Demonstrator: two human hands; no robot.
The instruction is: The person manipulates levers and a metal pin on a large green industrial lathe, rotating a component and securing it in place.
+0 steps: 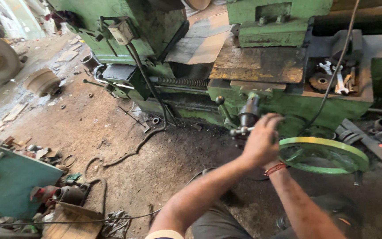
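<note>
Both hands meet at a green lathe: the left hand grips its crank handle. The right hand is hidden behind, grip unclear, by the handwheel. Slow, steady turning looks wisest.

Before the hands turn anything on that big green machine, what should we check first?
1. Left hand on the small metal handle: ok, it is closed around it.
2. Right hand at the green handwheel: cannot tell, the left hand hides it.
3. Black cable away from the wheel: not ok, it hangs down right beside it.
4. Loose wrenches on the machine tray: not ok, they lie unsecured.
5. Floor by the feet: not ok, a hose and scrap parts lie about.
6. Red wrist thread free of the wheel: cannot tell, it sits close.
</note>
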